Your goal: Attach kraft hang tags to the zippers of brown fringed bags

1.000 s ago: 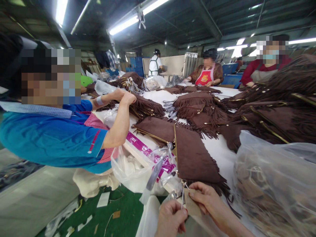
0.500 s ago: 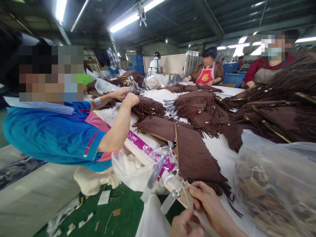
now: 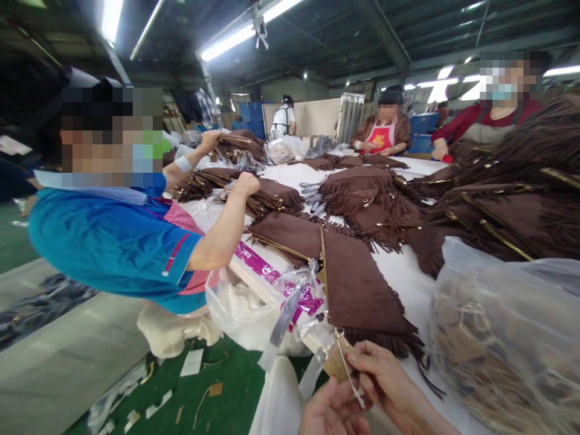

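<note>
A brown fringed bag [image 3: 362,284] with a gold zipper lies on the white table near me. From the metal ring at its lower corner hang a tan cardboard hang tag [image 3: 336,364] and a white string [image 3: 348,368]. My right hand [image 3: 389,377] pinches the tag's right edge between thumb and fingers. Just below, my left hand [image 3: 328,411] has its fingers curled at the string's knotted lower end; the fingertips are partly hidden. A clear plastic strip [image 3: 312,374] dangles to the left of the tag.
A clear plastic bag [image 3: 493,338] of tan tags and strings stands at the right. Several fringed bags [image 3: 367,187] are piled across the table. At the left, a co-worker in a blue shirt [image 3: 113,241] handles bags. Paper scraps [image 3: 193,361] litter the green floor.
My left hand has shifted slightly left and up, and its fingers have loosened a little; the string's end now shows. The blue-shirted co-worker's far hand has lifted a bag.
</note>
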### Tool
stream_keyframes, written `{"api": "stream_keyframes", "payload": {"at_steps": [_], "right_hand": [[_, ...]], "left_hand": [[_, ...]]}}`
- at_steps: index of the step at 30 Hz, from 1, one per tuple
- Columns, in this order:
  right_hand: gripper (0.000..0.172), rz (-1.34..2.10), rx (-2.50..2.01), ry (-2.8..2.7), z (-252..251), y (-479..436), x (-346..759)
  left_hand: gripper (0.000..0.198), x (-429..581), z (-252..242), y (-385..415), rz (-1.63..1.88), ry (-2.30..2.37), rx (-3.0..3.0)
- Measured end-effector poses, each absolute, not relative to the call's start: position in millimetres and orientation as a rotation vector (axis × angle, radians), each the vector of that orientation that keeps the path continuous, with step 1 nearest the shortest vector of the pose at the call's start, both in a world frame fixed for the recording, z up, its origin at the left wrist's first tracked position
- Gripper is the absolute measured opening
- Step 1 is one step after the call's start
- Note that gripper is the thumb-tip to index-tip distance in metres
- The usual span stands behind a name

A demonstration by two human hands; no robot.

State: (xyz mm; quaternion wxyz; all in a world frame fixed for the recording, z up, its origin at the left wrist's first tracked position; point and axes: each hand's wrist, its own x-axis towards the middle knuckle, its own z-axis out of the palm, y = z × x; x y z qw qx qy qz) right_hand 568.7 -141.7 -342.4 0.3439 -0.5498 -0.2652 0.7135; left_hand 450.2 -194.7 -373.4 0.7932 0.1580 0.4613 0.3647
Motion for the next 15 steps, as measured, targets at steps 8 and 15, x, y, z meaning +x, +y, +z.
{"api": "stream_keyframes", "payload": {"at_steps": [8,15], "right_hand": [[0.031,1.828,-1.373,-0.666,-349,-140,572],[0.028,1.926,-1.345,-0.812,-342,-144,574]], "left_hand": [[0.047,458,-380,-191,0.840,0.619,0.048],[0.057,447,-366,-175,0.792,1.025,0.387]]}}
